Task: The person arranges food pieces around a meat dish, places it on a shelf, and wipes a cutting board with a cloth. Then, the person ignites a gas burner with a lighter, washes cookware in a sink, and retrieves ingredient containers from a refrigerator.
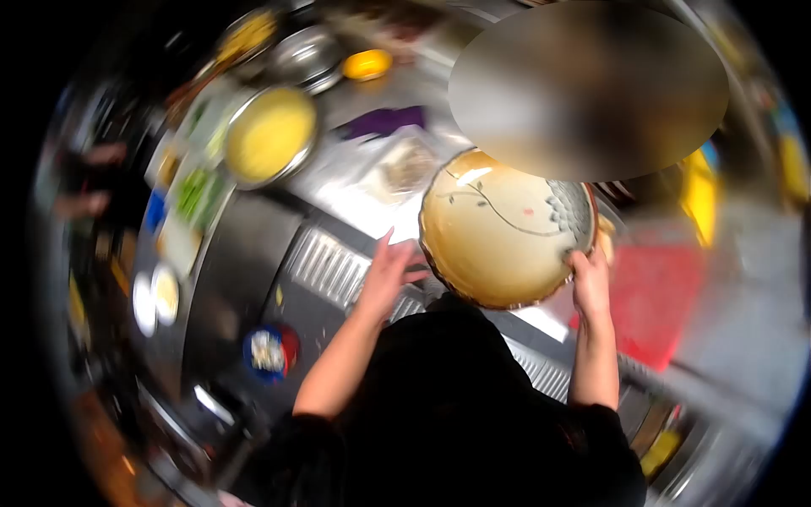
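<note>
My right hand [590, 272] grips the right rim of a large round plate [498, 245], thumb on top of the edge. The plate is yellowish-cream with a brown rim, a dark plant drawing and a grey patterned patch; it is tilted toward me above the counter. My left hand [394, 269] is held just left of the plate with its fingers spread, apparently holding nothing. A clear plastic bag [404, 169] with something pale in it lies on the counter behind the plate. Right of my right hand lies a red cutting board [655, 296].
A steel bowl of yellow food [274, 139] stands at the left, near green vegetables [197, 193]. Behind are another metal bowl [306, 55], an orange-yellow bowl [367, 65] and a purple cloth [384, 122]. A blurred oval hides the upper right. Another person's arms [93, 203] show far left.
</note>
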The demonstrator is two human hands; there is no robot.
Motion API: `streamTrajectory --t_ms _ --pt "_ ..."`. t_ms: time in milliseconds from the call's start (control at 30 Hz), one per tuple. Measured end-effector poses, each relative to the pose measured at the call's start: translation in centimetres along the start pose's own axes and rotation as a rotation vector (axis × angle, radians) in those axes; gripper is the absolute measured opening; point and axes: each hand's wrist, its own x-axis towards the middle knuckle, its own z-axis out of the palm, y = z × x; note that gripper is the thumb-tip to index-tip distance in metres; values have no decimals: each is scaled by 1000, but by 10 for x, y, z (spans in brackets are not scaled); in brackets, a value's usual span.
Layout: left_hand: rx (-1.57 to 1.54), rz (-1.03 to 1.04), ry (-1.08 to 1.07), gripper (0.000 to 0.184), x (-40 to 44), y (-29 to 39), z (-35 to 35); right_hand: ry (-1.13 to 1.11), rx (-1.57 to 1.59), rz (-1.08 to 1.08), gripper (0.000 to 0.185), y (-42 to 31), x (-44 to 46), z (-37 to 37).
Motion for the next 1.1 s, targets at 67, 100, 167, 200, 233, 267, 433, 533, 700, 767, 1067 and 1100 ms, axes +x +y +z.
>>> streamTrajectory --t_ms 67,100,167,200,233,267,433,533,700,767,1067,1100 --pt "-68 30 84 63 -15 -14 -37 -216 -113 -119 54 -21 -18 59" --pt "-106 115 124 61 -15 -35 -62 -331 -130 -212 57 -31 -31 91" --pt "-185 -8 310 48 -41 -45 -112 -532 -206 -339 66 -72 -71 167" --pt "-351 -56 328 44 -57 -56 -137 -583 -548 -463 71 -84 -93 201" --pt "-527 -89 336 40 -70 -72 -162 -692 -824 -564 80 -103 -123 243" --pt "-694 -132 321 36 -82 -90 -184 -811 -919 -819 86 -107 -150 284" --pt "-1111 108 574 38 -127 -146 -274 -1214 -1295 -1254 83 -123 -287 472" --pt "-1246 200 780 43 -178 -168 -329 -1357 -1289 -1409 76 -114 -342 541" --pt "-1167 421 880 59 -278 -166 -429 -1365 -850 -1260 58 -90 -374 635" --pt "-1096 557 972 61 -307 -158 -472 -1319 -748 -1293 53 -78 -375 673" --pt "-763 618 1483 56 -363 -93 -671 -1499 -666 -1071 36 -21 -291 617" --pt "-760 614 1516 54 -364 -86 -692 -1495 -715 -977 36 -6 -273 594"
